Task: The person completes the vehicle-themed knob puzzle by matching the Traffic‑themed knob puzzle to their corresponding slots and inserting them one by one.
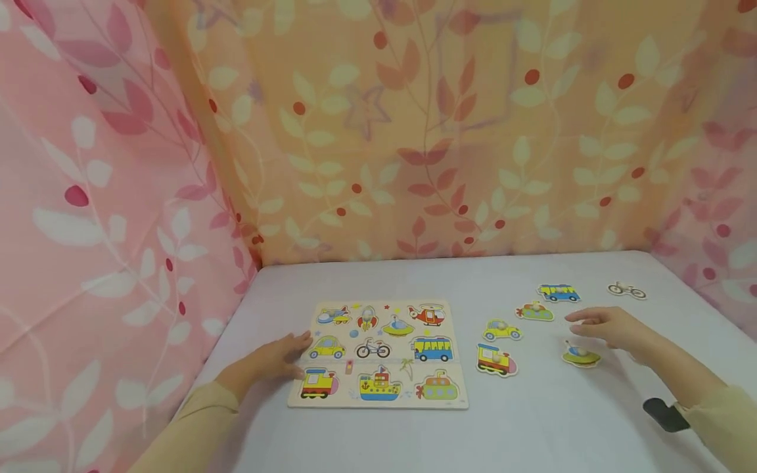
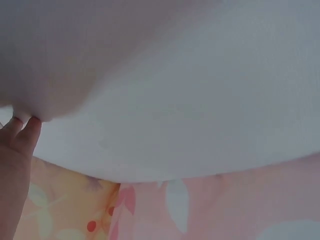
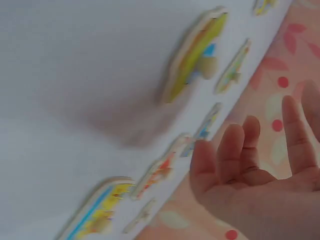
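Observation:
A wooden puzzle board (image 1: 414, 399) printed with vehicles lies flat on the table. My left hand (image 1: 269, 360) is at its left edge, fingers straight toward the car and train pictures. In the left wrist view only part of that hand (image 2: 17, 155) shows. My right hand (image 1: 612, 328) hovers with loosely bent fingers, nothing held, just behind a flying saucer piece (image 1: 581, 357). The right wrist view shows this hand (image 3: 250, 185) apart from the saucer piece (image 3: 192, 60), whose round knob points up.
Between board and right hand lie a train piece (image 1: 495, 361), a yellow car piece (image 1: 503, 330) and a submarine piece (image 1: 535, 312). Farther back are a bus piece (image 1: 558, 293) and a bicycle piece (image 1: 627, 291). Patterned curtains (image 1: 426, 131) enclose the white table (image 1: 378, 440).

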Action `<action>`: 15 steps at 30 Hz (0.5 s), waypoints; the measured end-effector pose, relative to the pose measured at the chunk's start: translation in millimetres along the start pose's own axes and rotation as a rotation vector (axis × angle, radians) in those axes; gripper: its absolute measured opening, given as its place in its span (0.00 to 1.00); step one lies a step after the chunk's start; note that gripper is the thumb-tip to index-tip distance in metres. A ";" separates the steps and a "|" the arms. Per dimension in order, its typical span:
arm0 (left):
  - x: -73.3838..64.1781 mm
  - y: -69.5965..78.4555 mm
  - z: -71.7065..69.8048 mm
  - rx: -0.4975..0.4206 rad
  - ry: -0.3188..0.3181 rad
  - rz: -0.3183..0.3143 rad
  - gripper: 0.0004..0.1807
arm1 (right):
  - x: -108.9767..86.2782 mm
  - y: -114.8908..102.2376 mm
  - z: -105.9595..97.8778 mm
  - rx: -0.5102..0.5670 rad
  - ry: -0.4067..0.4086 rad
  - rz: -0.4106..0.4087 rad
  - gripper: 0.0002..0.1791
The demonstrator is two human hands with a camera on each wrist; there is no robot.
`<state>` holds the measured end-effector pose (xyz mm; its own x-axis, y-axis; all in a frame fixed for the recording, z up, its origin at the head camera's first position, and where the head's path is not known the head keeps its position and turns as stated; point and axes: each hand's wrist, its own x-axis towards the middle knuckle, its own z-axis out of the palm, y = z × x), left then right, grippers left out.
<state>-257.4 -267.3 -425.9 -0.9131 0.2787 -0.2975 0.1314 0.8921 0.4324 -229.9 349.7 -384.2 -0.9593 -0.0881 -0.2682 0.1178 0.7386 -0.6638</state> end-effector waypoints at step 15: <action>-1.6 11.2 8.2 -0.022 0.034 0.075 0.41 | 10.8 38.3 -1.7 -0.009 -0.108 -0.038 0.27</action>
<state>-251.3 -254.9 -427.6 -0.9135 0.3322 -0.2349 0.1921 0.8611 0.4708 -236.2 378.2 -411.4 -0.9298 -0.1874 -0.3168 0.0790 0.7390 -0.6690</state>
